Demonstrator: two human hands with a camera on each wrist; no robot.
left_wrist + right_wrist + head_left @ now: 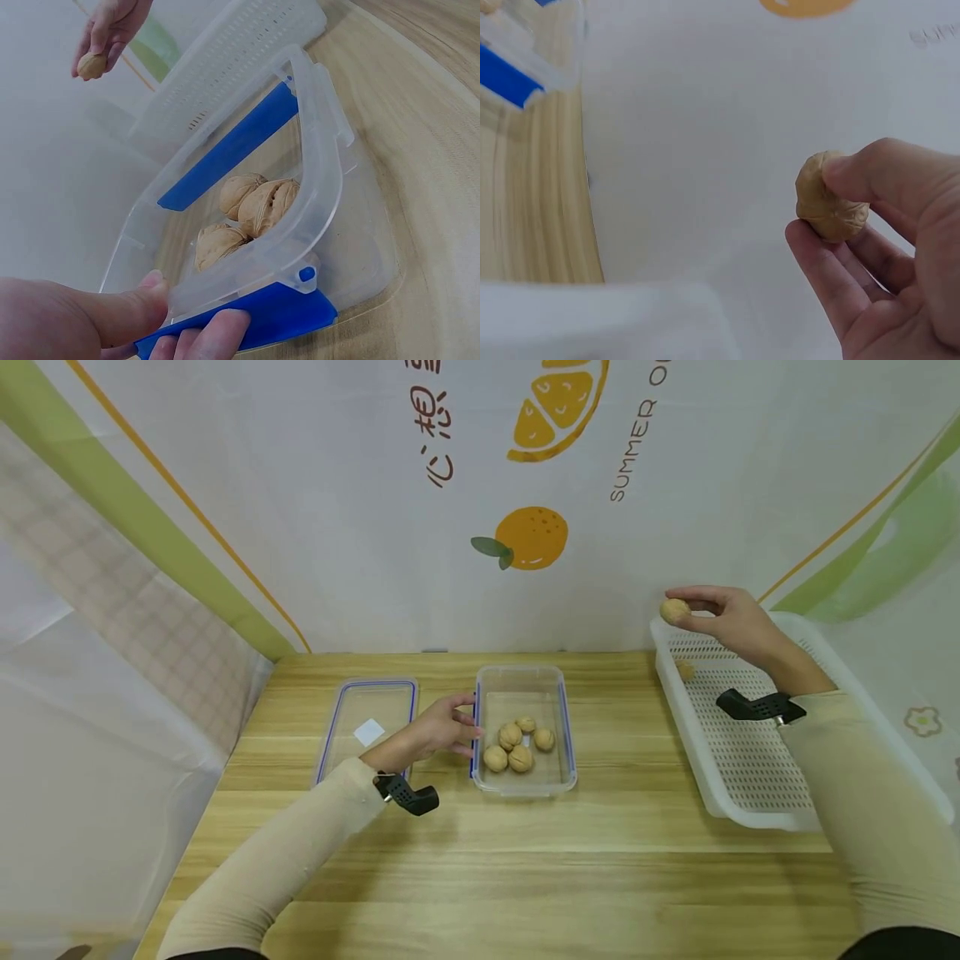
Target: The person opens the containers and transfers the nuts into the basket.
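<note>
My right hand [731, 618] pinches a walnut [831, 199] between thumb and fingers, held above the back left rim of a white perforated basket [693, 752]. Another walnut [685, 671] lies inside that basket near its back left corner. At the middle of the table stands a clear plastic container [525, 787] with blue side latches, several walnuts [511, 737] on its floor. My left hand [444, 727] grips the container's left side, thumb at the rim and fingers against the blue latch [289, 319].
A clear lid [386, 693] with a blue seal lies flat to the left of the container, partly under my left forearm. Behind the wooden table [495, 877] hangs a white curtain [337, 527] printed with oranges. The basket stands at the table's right side.
</note>
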